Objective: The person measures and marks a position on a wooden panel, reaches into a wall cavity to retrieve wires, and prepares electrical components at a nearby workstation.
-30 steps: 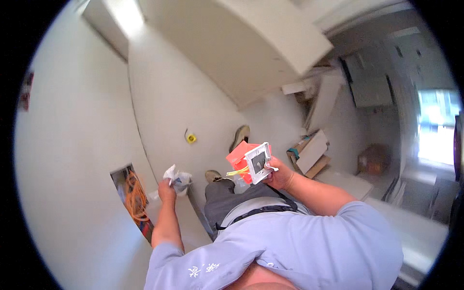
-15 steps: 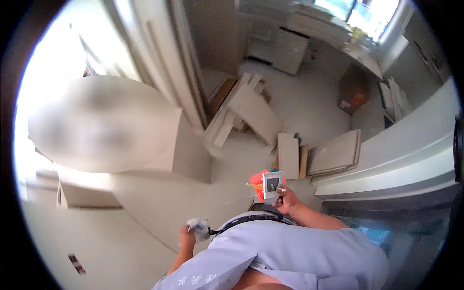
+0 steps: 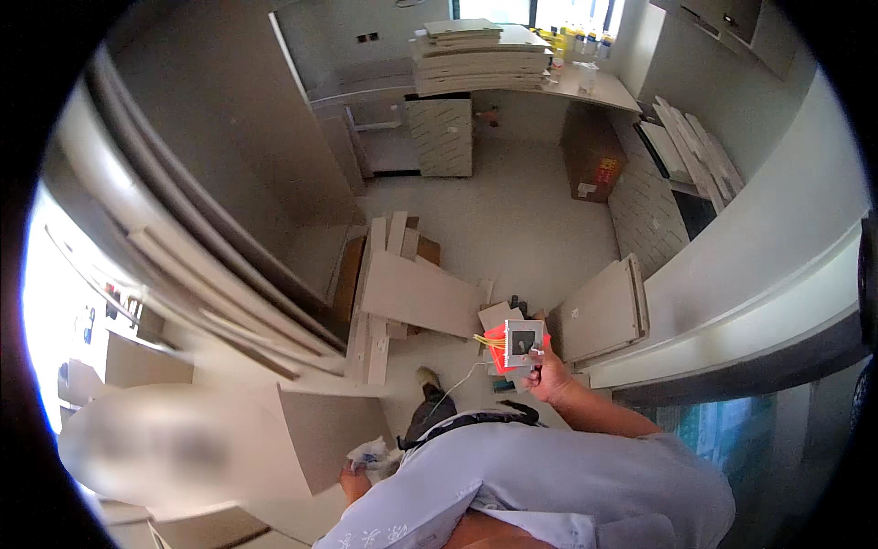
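Observation:
My right hand is closed around a white square wall plate with a dark centre. Behind the plate, in the same grip, sits a red-orange piece. Thin yellow wires or strands stick out from it to the left. Lower left, my left hand is closed on a crumpled clear plastic bag, held beside my waist. A thin pale cord hangs between the held plate and my leg.
Pale boards lie piled on the floor ahead, with more panels leaning by the right wall. A carton stands farther back. Stacked boards and bottles rest on the far counter. Tall panels line the left.
My view has turned to the right and lifted, so the far counter and window show more fully. My foot now shows ahead. Both hands keep their holds.

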Available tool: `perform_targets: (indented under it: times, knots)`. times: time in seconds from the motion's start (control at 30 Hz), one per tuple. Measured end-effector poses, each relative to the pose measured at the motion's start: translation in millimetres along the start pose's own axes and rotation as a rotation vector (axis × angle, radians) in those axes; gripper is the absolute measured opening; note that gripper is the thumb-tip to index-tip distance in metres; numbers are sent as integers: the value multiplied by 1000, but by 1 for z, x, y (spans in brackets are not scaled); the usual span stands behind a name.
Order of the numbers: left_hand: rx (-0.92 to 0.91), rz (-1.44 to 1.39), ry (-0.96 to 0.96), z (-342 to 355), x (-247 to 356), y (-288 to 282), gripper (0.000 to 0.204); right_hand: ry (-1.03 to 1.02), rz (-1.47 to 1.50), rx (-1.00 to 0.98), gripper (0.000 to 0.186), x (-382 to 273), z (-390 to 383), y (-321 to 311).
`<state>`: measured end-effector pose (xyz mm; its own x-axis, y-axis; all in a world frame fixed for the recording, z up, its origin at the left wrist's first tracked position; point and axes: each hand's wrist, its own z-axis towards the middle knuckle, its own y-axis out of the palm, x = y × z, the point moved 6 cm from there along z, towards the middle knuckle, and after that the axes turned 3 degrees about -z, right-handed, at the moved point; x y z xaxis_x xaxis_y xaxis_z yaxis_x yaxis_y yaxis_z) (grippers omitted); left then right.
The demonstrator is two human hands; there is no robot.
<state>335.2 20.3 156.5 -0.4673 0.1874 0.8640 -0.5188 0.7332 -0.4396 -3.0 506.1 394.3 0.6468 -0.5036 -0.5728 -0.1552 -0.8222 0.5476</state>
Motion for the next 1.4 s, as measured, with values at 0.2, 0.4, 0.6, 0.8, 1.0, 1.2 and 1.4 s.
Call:
perform_targets:
  times: [0.2, 0.4, 0.6, 0.8, 1.0, 1.2, 1.4]
  knots:
    - [-186, 225, -4, 65, 120, 160, 40, -35, -73, 71, 14, -168, 43, -45]
    - [-232, 384, 129, 190, 120, 48, 26, -130, 135, 93, 12, -63, 19, 49]
    - [-279, 476, 137, 248, 266, 67, 26, -245, 326, 143, 20, -105, 8, 45]
    - [-418, 318, 284, 299, 389, 138, 28, -306, 426, 232, 19, -152, 55, 21]
    - [-397, 375, 487, 379, 494, 287, 25, -299, 448, 153, 20, -245, 147, -40]
    - [-740, 283, 653, 422, 623, 518, 25, -299, 367, 292, 32, -382, 270, -111]
    - [-1081, 347, 730, 392, 793, 774, 27, -427, 427, 341, 33, -529, 279, -188]
